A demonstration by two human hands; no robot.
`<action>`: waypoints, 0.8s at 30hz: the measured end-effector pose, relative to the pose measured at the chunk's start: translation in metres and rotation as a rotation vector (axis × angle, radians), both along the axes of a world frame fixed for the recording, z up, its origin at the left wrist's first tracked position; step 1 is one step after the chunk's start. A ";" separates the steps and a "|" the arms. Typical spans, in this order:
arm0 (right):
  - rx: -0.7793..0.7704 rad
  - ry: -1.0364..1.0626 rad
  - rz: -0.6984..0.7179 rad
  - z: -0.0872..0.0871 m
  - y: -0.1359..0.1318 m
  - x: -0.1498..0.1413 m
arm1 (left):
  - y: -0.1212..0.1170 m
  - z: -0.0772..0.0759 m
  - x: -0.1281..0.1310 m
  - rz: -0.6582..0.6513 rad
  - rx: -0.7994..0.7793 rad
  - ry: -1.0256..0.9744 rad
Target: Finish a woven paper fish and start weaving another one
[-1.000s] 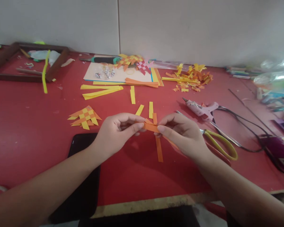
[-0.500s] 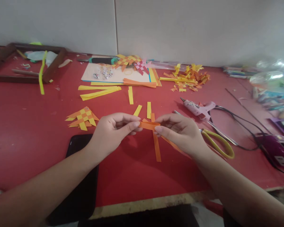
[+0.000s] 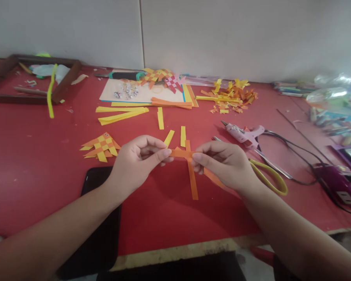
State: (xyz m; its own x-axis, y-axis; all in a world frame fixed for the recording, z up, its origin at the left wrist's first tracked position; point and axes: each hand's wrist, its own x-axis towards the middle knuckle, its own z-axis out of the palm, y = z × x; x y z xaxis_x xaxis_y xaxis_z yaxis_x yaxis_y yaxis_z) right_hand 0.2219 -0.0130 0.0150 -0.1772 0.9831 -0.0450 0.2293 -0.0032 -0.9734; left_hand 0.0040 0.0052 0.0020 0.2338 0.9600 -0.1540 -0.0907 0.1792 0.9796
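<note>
Between my two hands an orange paper strip (image 3: 181,153) is stretched sideways above the red table. My left hand (image 3: 144,158) pinches its left end between thumb and fingers. The right end is pinched by my right hand (image 3: 219,160). Below it, a second orange strip (image 3: 193,181) lies lengthwise on the table, and more orange paper (image 3: 213,178) shows partly beneath my right hand. Short yellow strips (image 3: 183,136) lie just beyond my fingers. Left of my left hand rests a woven orange and yellow paper fish (image 3: 101,146).
A black phone (image 3: 99,230) lies by my left forearm. To the right are a pink glue gun (image 3: 244,134) with its cord, yellow-handled scissors (image 3: 270,177) and a purple power strip (image 3: 339,185). Paper scraps (image 3: 234,95) and yellow strips (image 3: 123,113) lie farther back; a brown frame (image 3: 67,80) sits left.
The held orange strip, folded over in a loose loop before, now looks flattened and straight between my fingers. Both hands stay in nearly the same place.
</note>
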 end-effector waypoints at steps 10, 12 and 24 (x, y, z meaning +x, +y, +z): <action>0.100 -0.205 0.068 -0.002 0.001 0.005 | -0.002 0.003 0.003 0.005 -0.043 0.011; 0.115 -0.290 0.076 -0.002 0.000 0.004 | -0.003 0.003 0.002 -0.001 -0.044 0.011; 0.484 -0.808 -0.027 -0.021 0.009 0.011 | -0.012 -0.001 -0.002 -0.388 0.305 0.539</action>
